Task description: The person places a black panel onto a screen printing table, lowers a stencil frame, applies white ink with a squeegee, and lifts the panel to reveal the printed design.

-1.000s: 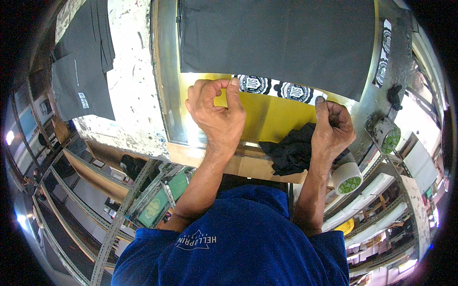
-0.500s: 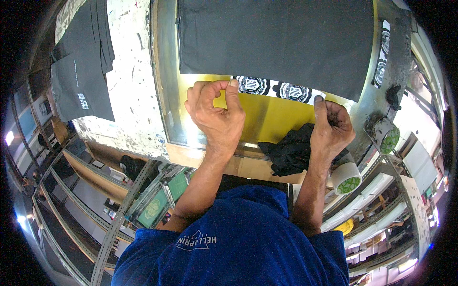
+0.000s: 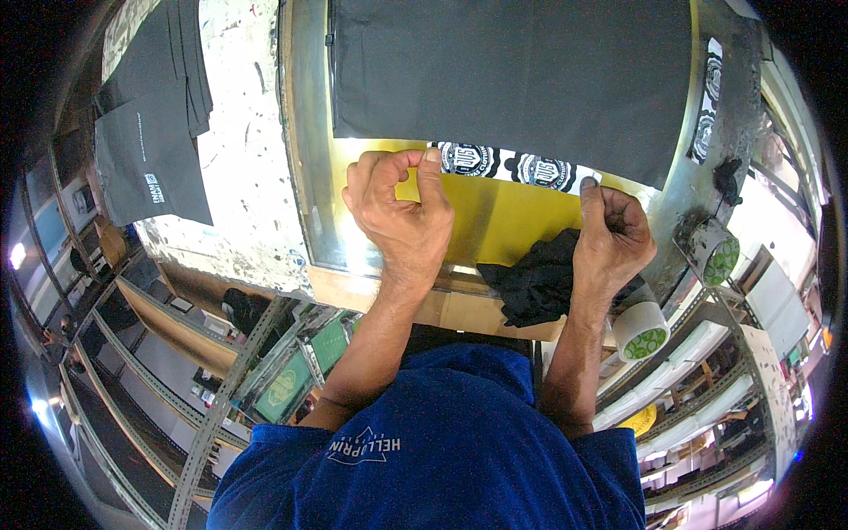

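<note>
Strip (image 3: 506,165) | 2 ends pinched: left hand (image 3: 402,201), right hand (image 3: 616,221) | black sheet (image 3: 512,71) (top cut off)

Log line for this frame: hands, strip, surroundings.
left hand: pinches left end of patterned strip | right hand: pinches its right end | position: along near edge of black sheet | nearby: crumpled black cloth, pale roll

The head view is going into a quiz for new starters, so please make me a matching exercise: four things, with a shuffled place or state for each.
Things
1. Left hand
2. Right hand
3. Crumpled black cloth
4. Overlapping dark pieces

Places and states
A. On the paint-spotted white surface
B. Pinching the right end of the patterned strip
C. At the near edge of the yellow surface
D. Pinching the left end of the patterned strip

Pairs: 1-D, 2-B, 3-C, 4-A
</note>
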The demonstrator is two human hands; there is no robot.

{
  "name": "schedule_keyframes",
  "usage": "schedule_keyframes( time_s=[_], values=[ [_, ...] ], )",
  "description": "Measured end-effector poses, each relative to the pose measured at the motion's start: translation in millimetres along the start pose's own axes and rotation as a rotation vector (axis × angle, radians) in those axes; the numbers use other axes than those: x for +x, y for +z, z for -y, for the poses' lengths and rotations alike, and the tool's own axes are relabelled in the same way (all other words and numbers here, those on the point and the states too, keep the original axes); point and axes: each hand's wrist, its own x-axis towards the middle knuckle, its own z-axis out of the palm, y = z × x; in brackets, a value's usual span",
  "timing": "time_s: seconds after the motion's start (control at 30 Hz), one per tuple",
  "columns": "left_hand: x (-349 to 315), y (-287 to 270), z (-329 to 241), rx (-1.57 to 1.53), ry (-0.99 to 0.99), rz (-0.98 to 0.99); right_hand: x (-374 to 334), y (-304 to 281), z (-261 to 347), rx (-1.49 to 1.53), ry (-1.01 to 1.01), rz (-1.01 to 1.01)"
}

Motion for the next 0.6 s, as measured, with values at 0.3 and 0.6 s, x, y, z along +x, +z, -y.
schedule_keyframes(
  time_s=[0.3,0.6],
  values=[
    [-0.3,1.4,1.0,-0.023,-0.008,-0.002,0.5,0.5,-0.1,-0.029,-0.013,-0.008],
    [-1.1,1.7,1.5,-0.037,-0.034,0.009,0.5,1.5,-1.2,-0.023,-0.006,-0.024]
  ],
)
